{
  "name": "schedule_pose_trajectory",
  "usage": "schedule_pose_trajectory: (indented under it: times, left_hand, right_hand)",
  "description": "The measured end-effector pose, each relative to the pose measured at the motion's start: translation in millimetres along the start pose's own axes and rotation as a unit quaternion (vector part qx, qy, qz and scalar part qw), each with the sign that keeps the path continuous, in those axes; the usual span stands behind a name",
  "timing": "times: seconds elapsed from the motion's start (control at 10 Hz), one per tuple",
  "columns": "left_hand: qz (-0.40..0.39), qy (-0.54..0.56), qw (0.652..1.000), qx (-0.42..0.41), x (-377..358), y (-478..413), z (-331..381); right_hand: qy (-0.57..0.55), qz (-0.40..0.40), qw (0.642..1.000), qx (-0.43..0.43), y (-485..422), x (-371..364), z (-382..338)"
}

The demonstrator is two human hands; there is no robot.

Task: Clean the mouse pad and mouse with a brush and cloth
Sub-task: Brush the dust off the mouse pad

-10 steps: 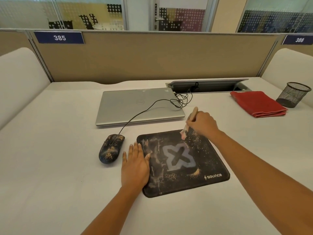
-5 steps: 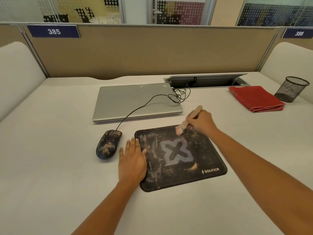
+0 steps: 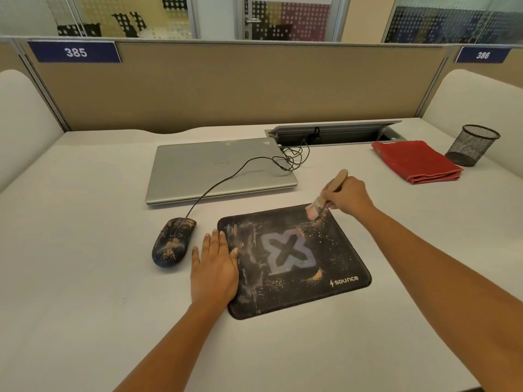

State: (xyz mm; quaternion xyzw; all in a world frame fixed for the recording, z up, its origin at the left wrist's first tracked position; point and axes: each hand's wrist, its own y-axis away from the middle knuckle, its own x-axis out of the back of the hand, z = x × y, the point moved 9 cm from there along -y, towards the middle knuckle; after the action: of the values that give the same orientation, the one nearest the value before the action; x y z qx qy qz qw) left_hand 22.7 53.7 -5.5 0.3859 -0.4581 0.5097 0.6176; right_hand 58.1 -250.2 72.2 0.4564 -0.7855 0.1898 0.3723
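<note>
Left of centre, black mouse (image 3: 172, 241) sits on white tabletop (image 3: 85, 278), dusted w/ tan grit, its cable running up over shut silver laptop (image 3: 218, 171) behind it. Just right of mouse but not touching, left hand (image 3: 213, 270) lies flat, palm down, fingers straight & together, holding nothing; thumb side overlaps left edge of mouse pad (image 3: 334, 250). Pad is centre frame, black w/ pale X logo, smeared w/ whitish streaks on its left part & tan specks toward its top right and bottom. At pad's upper-right corner, brush (image 3: 339, 179) tilts w/ pinkish bristles down, touching the pad by a patch of grit, wooden handle pointing up & right. Right hand (image 3: 349, 198) grips the handle, fingers curled round it, hovering over that corner, forearm coming in from lower right. Upper right of frame: folded red cloth (image 3: 416, 161) on tabletop, well apart from both hands, black mesh cup (image 3: 471, 145) just beside it.
</note>
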Motion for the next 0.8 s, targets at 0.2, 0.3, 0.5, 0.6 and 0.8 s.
schedule_pose_trajectory:
  times: [0.2, 0.3, 0.5, 0.6, 0.8]
  left_hand:
    - [-0.001, 0.002, 1.000, 0.002, 0, 0, 0]
    - [-0.004, 0.000, 1.000, 0.005, -1, 0, -1]
    - [-0.011, -0.003, 1.000, 0.007, -1, 0, -1]
    - [-0.009, -0.002, 1.000, 0.006, -1, -1, -1]
    - [-0.010, -0.003, 1.000, 0.009, -2, -1, -2]
  right_hand:
    - [0.006, 0.071, 0.997, 0.014, 1, 30, -8]
    - [-0.081, 0.004, 0.996, 0.022, 7, 0, -20]
    - [0.024, 0.051, 0.998, 0.002, 1, 17, -2]
    - [0.051, 0.089, 0.994, 0.027, 5, 32, -10]
    - [-0.033, 0.018, 0.998, 0.058, 9, -1, -21]
